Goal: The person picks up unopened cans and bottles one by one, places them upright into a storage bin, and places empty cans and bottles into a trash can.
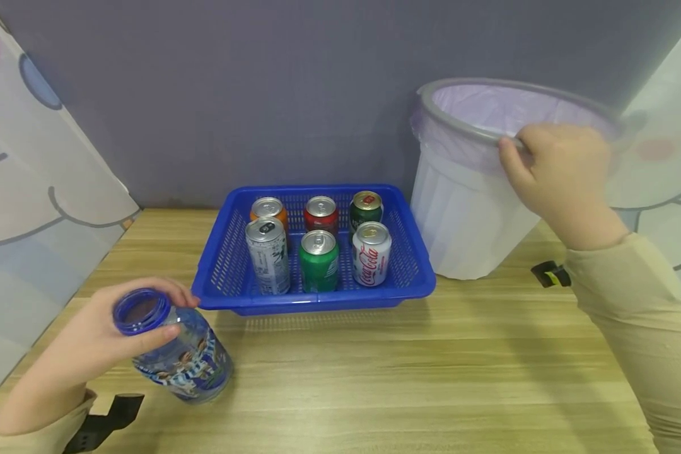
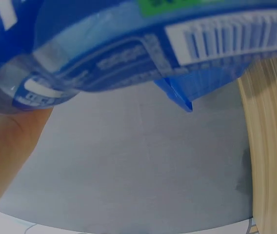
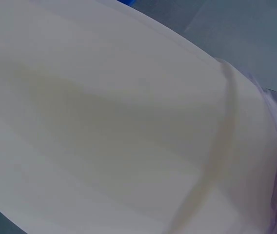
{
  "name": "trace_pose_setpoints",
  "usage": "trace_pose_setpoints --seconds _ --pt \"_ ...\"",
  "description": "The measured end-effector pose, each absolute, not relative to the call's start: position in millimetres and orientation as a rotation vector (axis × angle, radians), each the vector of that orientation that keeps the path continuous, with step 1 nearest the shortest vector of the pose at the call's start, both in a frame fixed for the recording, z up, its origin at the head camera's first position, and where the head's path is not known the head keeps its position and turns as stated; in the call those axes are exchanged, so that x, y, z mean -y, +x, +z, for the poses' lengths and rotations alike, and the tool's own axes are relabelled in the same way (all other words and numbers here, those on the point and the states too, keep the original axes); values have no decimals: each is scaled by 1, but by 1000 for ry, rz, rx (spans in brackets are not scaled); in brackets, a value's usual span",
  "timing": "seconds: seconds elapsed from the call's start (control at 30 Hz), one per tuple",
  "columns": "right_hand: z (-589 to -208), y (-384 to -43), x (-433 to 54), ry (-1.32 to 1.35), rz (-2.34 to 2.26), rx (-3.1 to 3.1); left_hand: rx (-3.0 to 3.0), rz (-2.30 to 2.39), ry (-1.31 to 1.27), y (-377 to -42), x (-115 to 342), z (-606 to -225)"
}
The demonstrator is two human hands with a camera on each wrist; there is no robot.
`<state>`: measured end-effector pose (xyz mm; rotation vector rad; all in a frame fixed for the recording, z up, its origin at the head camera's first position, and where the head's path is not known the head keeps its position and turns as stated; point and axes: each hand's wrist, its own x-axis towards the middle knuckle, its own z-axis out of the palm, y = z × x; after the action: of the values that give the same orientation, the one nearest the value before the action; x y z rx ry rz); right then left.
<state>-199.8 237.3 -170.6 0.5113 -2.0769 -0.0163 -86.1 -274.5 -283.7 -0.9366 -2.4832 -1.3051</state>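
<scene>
My left hand grips a blue see-through plastic bottle around its neck and shoulder. The bottle leans toward me, its wide mouth uncapped, and has a printed picture label. In the left wrist view the bottle fills the top, barcode showing. At the right, my right hand pinches the grey rim of a white trash bin, thumb outside; some fingers are hidden. The bin tilts and has a pale purple liner. Its white wall fills most of the right wrist view.
Between the hands stands a blue plastic basket with several upright drink cans, among them a green can and a white Coca-Cola can. Under everything is a wooden table. A grey panel rises behind.
</scene>
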Motion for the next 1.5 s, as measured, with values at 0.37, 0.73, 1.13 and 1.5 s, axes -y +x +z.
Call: trace_pose_setpoints --seconds 0.37,0.73,1.13,1.5 --pt "-169 -201 -232 502 -34 2108 2286 -1698 -1045 -92 272 -286" --pt "-173 -210 -228 513 -10 2052 1781 -2177 -1226 -101 266 -276" --pt "-175 -215 -223 516 -17 2027 1317 -2603 -1169 -114 236 -252" --pt "-178 -218 -221 509 11 1967 1140 -2604 -1061 -133 173 -202"
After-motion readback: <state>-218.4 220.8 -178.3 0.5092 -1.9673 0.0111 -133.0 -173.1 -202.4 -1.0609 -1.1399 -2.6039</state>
